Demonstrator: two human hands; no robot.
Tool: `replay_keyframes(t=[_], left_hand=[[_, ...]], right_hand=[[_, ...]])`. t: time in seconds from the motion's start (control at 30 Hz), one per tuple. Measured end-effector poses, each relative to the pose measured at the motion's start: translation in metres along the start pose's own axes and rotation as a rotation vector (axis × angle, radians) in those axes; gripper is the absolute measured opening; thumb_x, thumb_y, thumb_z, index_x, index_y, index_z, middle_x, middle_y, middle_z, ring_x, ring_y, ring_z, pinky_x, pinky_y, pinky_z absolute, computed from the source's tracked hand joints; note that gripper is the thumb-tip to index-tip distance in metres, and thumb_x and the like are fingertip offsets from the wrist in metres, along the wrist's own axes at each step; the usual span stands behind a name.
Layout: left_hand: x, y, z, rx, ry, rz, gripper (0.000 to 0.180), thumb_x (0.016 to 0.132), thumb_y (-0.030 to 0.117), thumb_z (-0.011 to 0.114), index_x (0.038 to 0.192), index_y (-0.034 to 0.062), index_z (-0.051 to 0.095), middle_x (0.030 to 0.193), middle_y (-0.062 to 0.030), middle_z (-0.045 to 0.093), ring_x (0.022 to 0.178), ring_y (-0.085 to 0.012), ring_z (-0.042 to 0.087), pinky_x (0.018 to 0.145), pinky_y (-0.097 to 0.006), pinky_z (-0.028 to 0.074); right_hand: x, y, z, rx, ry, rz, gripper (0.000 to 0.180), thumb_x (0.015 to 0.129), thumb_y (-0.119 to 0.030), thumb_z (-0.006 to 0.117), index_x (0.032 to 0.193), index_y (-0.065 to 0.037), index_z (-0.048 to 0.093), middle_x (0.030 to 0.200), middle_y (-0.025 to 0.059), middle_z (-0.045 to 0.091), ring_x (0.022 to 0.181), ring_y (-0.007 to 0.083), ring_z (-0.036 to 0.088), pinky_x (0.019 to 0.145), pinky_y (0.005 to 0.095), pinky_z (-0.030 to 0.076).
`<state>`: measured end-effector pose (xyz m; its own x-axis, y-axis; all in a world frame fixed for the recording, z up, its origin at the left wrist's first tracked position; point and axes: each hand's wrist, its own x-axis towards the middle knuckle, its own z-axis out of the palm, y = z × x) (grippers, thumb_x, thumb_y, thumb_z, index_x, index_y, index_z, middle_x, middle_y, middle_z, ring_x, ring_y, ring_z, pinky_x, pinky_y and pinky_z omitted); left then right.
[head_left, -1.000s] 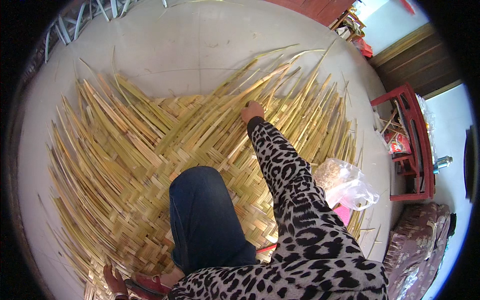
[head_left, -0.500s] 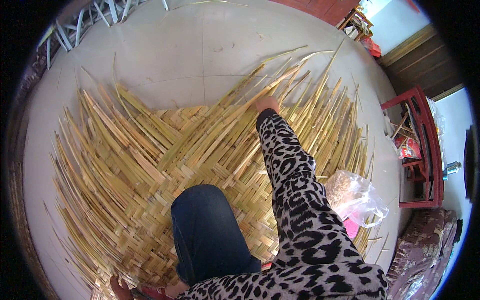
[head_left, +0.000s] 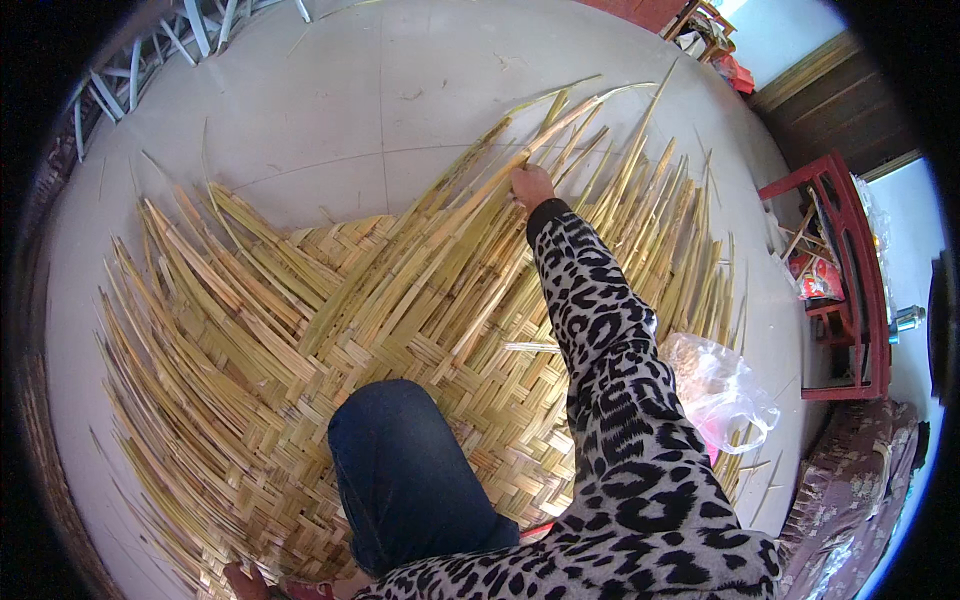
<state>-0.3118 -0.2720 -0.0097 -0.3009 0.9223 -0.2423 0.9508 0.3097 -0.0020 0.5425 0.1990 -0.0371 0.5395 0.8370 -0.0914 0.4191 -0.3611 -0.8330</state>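
Note:
My right hand [head_left: 532, 187], in a leopard-print sleeve, is closed on a long pale bamboo strip [head_left: 480, 192] at the far side of a half-woven bamboo mat [head_left: 335, 375]. That strip slants up and to the right, its far end past the hand. More loose strips fan out under and beside the hand. At the lower left edge of the picture my left hand [head_left: 245, 581] rests low on the mat, fingers apart, mostly cut off by the frame. My bent knee [head_left: 410, 470] in dark jeans covers the mat's near middle.
A clear plastic bag [head_left: 715, 390] of tan material lies at the mat's right side. Beyond it stand a red wooden stand [head_left: 846, 290] and a patterned cloth-covered seat [head_left: 850, 490]. Grey metal legs [head_left: 130, 75] stand at the far left on the tiled floor [head_left: 330, 100].
My right hand has moved slightly away from me, and the gripped strip is lifted a little with it. The whole view has shifted slightly; my left hand stays near the mat's lower left.

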Motion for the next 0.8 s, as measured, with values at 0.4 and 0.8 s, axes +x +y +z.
replay_keyframes(t=[0.4,0.8], left_hand=[[-0.004,0.014,-0.008,-0.015,0.002,-0.01,0.029,0.081,0.013,0.065,0.097,-0.0027,0.047,0.099,-0.0223,0.046,0.099,-0.0419,0.046,0.088,-0.049,0.038],[0.003,0.039,-0.03,0.065,-0.104,-0.123,0.026,0.081,0.011,0.066,0.096,-0.0004,0.048,0.096,-0.0214,0.046,0.097,-0.0411,0.047,0.085,-0.049,0.039]], right_hand=[[0.013,0.0,-0.015,-0.739,-0.046,-0.206,0.04,0.081,-0.027,0.059,0.108,0.002,0.063,0.099,0.0221,0.068,0.095,0.0376,0.064,0.083,0.044,0.052],[0.026,-0.003,-0.033,0.392,0.053,0.308,0.016,0.076,-0.008,0.067,0.088,-0.001,0.059,0.072,0.0048,0.059,0.054,0.0154,0.054,0.043,0.0322,0.041]])
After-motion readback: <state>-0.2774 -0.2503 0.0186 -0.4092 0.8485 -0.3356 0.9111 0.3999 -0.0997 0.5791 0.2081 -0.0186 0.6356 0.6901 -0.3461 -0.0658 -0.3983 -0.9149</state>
